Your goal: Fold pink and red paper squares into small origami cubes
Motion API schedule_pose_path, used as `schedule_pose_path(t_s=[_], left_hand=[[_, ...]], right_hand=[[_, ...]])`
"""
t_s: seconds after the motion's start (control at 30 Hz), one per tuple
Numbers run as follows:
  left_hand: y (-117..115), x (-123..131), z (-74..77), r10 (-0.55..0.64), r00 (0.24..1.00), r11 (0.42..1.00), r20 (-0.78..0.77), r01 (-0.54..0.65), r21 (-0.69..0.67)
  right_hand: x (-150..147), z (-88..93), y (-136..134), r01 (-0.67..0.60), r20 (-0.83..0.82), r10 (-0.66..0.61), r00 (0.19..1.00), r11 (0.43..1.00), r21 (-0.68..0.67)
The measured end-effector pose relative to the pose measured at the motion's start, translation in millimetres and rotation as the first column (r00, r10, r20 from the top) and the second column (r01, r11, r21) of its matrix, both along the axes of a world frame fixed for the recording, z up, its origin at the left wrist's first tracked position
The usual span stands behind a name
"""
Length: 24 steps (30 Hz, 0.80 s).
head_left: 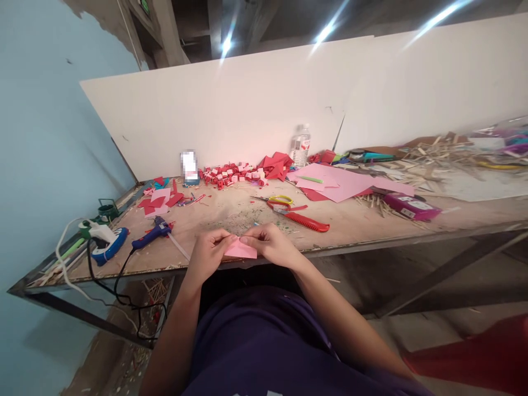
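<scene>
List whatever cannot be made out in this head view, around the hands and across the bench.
The pink paper, head view: its top edge is hidden by the left hand and right hand.
The upright thing beside the red pieces, head view: blurred out.
The purple box, head view: print too small to read.
The clear plastic, head view: cut off by the right edge.

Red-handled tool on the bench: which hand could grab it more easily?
Probably the right hand: it is nearer the red-handled tool, which lies beyond it and to its right. The left hand sits farther off. Both pinch the pink paper, so the right would have to let go.
</scene>
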<state>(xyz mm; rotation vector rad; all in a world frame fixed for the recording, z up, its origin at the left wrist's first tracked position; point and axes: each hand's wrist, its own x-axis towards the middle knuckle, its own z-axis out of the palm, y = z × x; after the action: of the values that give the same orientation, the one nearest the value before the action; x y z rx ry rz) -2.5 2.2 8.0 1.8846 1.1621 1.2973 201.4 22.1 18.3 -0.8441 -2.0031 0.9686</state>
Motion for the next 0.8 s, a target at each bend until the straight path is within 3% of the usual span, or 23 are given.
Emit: schedule_pose_path(t_s=[0.17, 0.33, 0.57, 0.8], left_hand=[[-0.1, 0.3, -1.9, 0.007, 1.000, 1.000, 0.015, -0.007, 0.017], [-3.1, -1.1, 0.3, 0.087, 0.993, 0.995, 0.074, -0.091, 0.044], [2.0, -3.2, 1.1, 0.036, 0.998, 0.999, 0.054, -0.037, 0.026], [2.0, -2.6, 0.9, 0.080, 0.996, 0.996, 0.029, -0.082, 0.039]], right_hand=[[0.5, 2.3, -0.6, 0.026, -0.029, -0.027, 0.999, 0.999, -0.037], [4.1, 0.0, 2.6, 0.057, -0.082, -0.065, 0.995, 0.994, -0.098], [3.7, 2.6, 2.0, 0.134, -0.165, -0.149, 0.975, 0.986, -0.102], [2.2, 2.1, 2.2, 0.115, -0.134, -0.128, 0.983, 0.988, -0.100]])
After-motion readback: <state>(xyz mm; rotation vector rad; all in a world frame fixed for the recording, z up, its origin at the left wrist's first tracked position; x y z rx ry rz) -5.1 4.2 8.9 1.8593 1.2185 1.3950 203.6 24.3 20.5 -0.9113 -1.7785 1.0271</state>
